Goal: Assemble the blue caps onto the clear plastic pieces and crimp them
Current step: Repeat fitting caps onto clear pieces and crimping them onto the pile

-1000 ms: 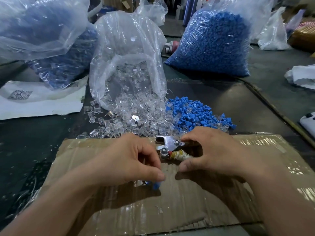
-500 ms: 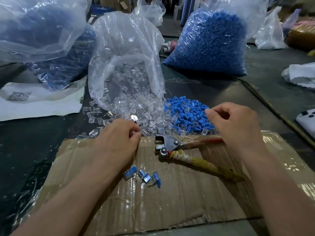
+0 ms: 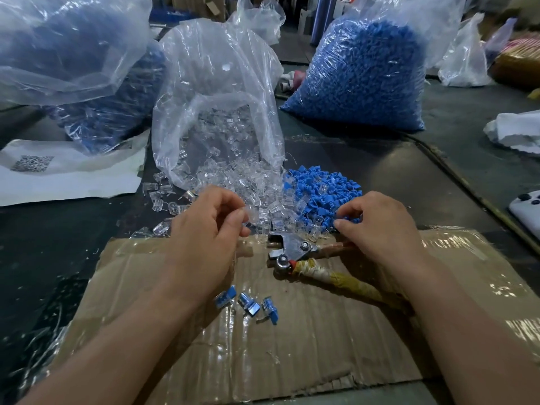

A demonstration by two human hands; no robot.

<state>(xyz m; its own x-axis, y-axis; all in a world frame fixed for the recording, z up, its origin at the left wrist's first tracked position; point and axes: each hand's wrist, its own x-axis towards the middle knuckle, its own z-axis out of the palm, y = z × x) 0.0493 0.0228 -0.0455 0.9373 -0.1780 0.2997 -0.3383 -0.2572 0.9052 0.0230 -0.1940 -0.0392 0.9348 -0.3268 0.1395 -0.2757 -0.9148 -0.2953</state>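
Note:
My left hand (image 3: 210, 229) is at the near edge of the clear plastic pieces (image 3: 233, 182) that spill from an open bag, and its thumb and forefinger pinch one clear piece. At the near edge of the loose blue caps (image 3: 321, 188), my right hand (image 3: 380, 226) has its fingertips curled round a blue cap. The crimping pliers (image 3: 292, 249) lie untouched on the cardboard sheet (image 3: 292, 361) between my hands, handles pointing right. Three finished blue-capped pieces (image 3: 248, 305) lie in a row on the cardboard below my left hand.
A large bag of blue caps (image 3: 359, 77) stands at the back right, and another bag of blue parts (image 3: 96, 112) at the back left. White paper with a QR code (image 3: 58, 176) lies left. A white device (image 3: 526, 209) sits at the right edge.
My left hand set a finished piece on the cardboard and moved up to the clear pieces. My right hand let go of the pliers and reached into the blue caps.

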